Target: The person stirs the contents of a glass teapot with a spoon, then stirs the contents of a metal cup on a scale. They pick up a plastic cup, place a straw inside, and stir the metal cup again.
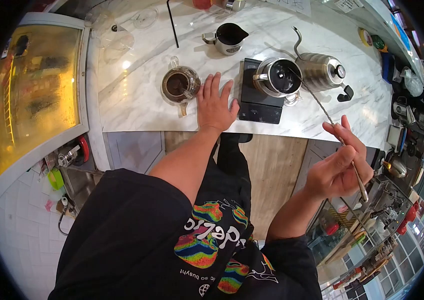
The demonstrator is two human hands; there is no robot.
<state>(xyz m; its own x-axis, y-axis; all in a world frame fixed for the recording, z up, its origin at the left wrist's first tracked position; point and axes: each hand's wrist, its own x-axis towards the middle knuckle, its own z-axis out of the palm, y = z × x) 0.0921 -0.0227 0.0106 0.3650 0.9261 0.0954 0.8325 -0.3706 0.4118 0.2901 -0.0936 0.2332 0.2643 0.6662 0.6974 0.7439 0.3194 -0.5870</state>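
Note:
My right hand [341,167] grips a long twisted bar spoon [320,105] between thumb and fingers. The spoon's far end reaches into a metal pitcher [261,77] holding dark liquid [284,76]. This pitcher stands over a black digital scale [259,112]; what lies directly beneath it is partly hidden. Flat on the marble counter, fingers spread, rests my left hand [217,107], holding nothing. Just left of it is a glass server [177,86] with brown contents, close to my fingertips.
Behind the scale a second steel pitcher [226,40] sits on the counter. A gooseneck kettle [322,71] stands to the right of the scale. Clear glassware [114,37] and a black straw [173,22] are at the back left. A lit glass-fronted cabinet [37,85] borders the left side.

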